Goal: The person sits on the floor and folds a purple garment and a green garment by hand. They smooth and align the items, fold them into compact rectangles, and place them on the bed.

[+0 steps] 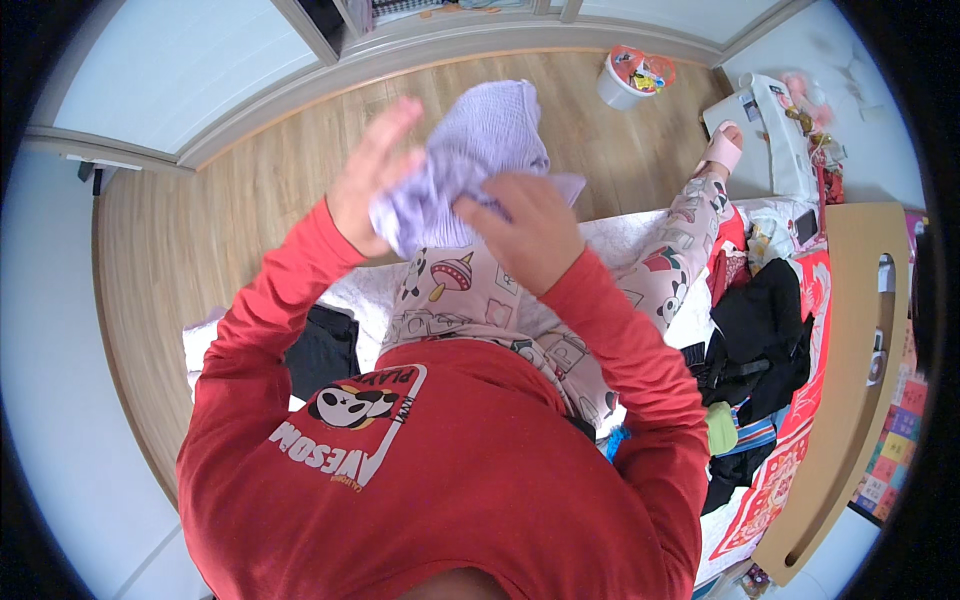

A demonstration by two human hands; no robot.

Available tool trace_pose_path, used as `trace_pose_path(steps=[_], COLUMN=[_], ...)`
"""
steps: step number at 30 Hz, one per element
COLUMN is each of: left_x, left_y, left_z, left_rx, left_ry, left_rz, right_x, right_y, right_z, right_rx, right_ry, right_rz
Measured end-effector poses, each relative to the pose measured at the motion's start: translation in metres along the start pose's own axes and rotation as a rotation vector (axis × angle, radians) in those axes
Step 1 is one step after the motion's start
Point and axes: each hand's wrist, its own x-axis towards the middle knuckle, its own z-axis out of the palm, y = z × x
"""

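A crumpled, ribbed lilac garment (490,130) is held up in front of me over my lap. Its exact kind does not show through the folds. My right hand (530,225) has its fingers curled into the near side of the cloth. On the other side, my left hand (375,175) touches the garment's left edge, its fingers stretched upward and apart, slightly blurred. Part of the lilac cloth bunches between the two hands. Below it are my legs in pink patterned trousers (455,285).
I sit on a bed with a light cover (375,300). A folded black garment (322,350) lies to my left. At right are piled black clothes (760,320), a green item (720,428) and a wooden headboard (850,400). A white bin (620,88) stands on the floor.
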Motion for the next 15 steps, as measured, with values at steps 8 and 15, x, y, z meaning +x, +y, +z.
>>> trace_pose_path(steps=[8, 15], left_x=[-0.112, -0.074], left_y=[-0.019, -0.077], left_z=[0.036, 0.065], left_rx=[0.641, 0.393], left_ry=[-0.318, -0.453], left_rz=[0.461, 0.340], right_x=[-0.112, -0.118], right_y=[-0.015, -0.005], right_z=[0.064, 0.068], right_rx=[0.394, 0.474], right_ry=[-0.163, -0.237], right_rz=[0.429, 0.557])
